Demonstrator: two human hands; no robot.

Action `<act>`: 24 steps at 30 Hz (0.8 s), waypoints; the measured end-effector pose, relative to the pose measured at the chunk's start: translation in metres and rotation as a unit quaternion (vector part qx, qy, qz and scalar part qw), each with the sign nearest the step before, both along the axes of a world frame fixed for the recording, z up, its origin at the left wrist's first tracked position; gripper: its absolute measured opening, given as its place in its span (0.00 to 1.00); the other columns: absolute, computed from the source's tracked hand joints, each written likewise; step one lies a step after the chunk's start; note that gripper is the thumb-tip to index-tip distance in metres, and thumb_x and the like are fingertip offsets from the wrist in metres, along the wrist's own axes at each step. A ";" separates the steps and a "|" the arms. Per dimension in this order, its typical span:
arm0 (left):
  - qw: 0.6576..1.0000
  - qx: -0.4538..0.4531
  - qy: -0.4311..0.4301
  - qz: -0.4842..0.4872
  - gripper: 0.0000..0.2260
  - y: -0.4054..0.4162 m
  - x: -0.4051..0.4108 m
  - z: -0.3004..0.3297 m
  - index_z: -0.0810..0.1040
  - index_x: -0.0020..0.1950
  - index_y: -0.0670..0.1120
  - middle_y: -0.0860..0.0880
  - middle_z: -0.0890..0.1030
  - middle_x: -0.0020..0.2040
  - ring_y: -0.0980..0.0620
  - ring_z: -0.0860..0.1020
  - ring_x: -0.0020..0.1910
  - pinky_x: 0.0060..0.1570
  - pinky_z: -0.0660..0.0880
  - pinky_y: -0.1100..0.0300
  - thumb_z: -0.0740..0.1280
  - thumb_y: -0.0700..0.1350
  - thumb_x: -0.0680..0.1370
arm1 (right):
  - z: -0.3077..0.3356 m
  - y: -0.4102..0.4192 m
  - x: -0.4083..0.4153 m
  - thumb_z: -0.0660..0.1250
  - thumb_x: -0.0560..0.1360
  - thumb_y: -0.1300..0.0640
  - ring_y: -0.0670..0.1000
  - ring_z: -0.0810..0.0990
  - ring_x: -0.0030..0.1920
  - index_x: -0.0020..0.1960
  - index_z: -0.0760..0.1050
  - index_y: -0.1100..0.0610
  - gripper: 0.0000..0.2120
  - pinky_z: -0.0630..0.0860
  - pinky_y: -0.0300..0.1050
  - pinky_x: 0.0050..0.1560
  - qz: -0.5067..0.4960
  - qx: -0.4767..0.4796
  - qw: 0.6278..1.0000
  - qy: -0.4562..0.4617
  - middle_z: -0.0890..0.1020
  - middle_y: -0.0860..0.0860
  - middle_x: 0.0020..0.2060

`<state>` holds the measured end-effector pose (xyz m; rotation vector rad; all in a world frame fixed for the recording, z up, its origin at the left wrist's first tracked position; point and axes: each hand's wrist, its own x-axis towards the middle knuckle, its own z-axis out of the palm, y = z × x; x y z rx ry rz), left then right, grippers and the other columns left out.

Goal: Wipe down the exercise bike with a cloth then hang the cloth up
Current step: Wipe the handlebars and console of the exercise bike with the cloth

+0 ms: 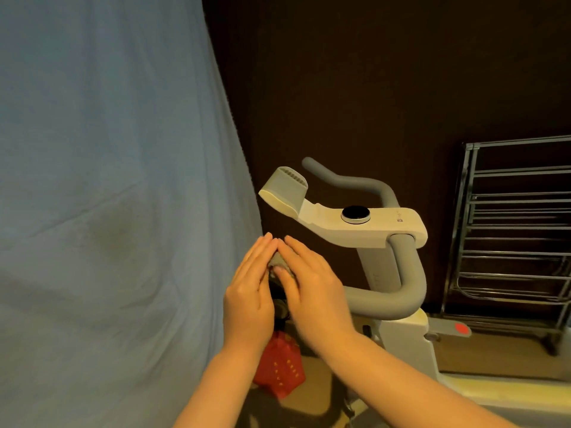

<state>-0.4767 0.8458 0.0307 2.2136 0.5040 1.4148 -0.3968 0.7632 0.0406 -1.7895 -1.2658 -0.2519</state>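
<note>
Here, in the head view, both hands are raised in front of the exercise bike [383, 230], fingertips meeting in a tent shape. The left hand [250, 291] and the right hand [312, 288] have straight fingers, and a small grey wad, seemingly the cloth [279, 262], is pressed between them; only a scrap of it shows in the gap between the palms, so how it is folded cannot be told. The hands sit just left of the bike's near grey handlebar [401, 282] and below its white console, where a round black dial [355, 214] lies on top. A grey padded rest [285, 188] tilts up at the console's left end. A blue curtain [108, 196] fills the left side. A metal rack [513, 230] stands at the right against the dark wall. A red bag [279, 366] lies on the floor beneath the wrists.
</note>
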 end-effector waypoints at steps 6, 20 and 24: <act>0.998 -0.036 -0.049 0.014 0.15 -0.004 0.005 -0.001 0.74 0.66 0.50 0.55 0.75 0.67 0.57 0.72 0.68 0.66 0.70 0.60 0.59 0.41 0.81 | -0.004 -0.024 0.018 0.64 0.80 0.54 0.50 0.71 0.69 0.72 0.70 0.49 0.20 0.64 0.38 0.65 -0.020 -0.038 0.999 -0.004 0.70 0.48 0.72; 0.995 -0.069 -0.040 0.063 0.16 -0.016 0.011 0.003 0.79 0.61 0.48 0.52 0.78 0.62 0.60 0.73 0.63 0.62 0.66 0.74 0.55 0.43 0.80 | -0.006 -0.010 0.008 0.58 0.80 0.47 0.52 0.76 0.62 0.66 0.76 0.54 0.19 0.64 0.39 0.61 -0.032 -0.006 0.999 -0.022 0.77 0.51 0.65; 0.995 -0.067 -0.040 0.066 0.16 -0.016 0.011 0.002 0.79 0.60 0.47 0.51 0.78 0.62 0.58 0.74 0.63 0.61 0.67 0.74 0.54 0.43 0.80 | -0.013 -0.036 0.031 0.51 0.80 0.38 0.49 0.81 0.54 0.58 0.82 0.51 0.26 0.76 0.42 0.50 -0.048 0.009 0.994 -0.097 0.82 0.48 0.58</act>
